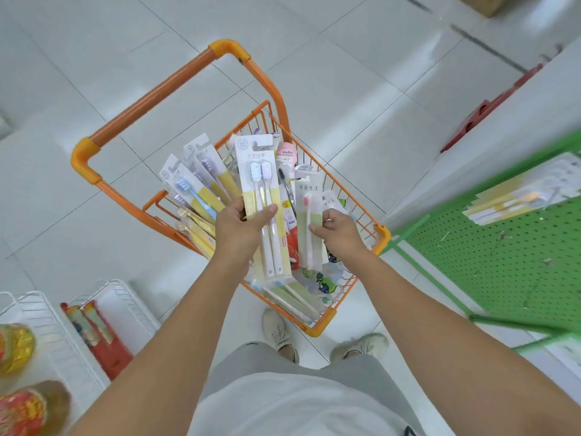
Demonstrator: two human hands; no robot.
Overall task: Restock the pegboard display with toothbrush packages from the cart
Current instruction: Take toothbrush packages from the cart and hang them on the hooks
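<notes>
1. Green pegboard (503, 256) at 3 o'clock, toothbrush pkgs hanging near its top (518, 193).
2. Orange cart (151, 102) dead centre, basket full of more pkgs.
3. Left hand (237, 226), just at 9 o'clock of centre, grips a twin-brush pkg (262, 196) upright, thumb across its front, fanned pkgs (195, 184) behind at 10 o'clock.
4. Right hand (338, 229), at 3 o'clock of the left, pinches a single-brush pkg (309, 215) over the basket.

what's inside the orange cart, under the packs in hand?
Orange cart holds loose toothbrush packs, a toothpaste box and a cartoon-print pouch. The cart floor is covered.
</notes>
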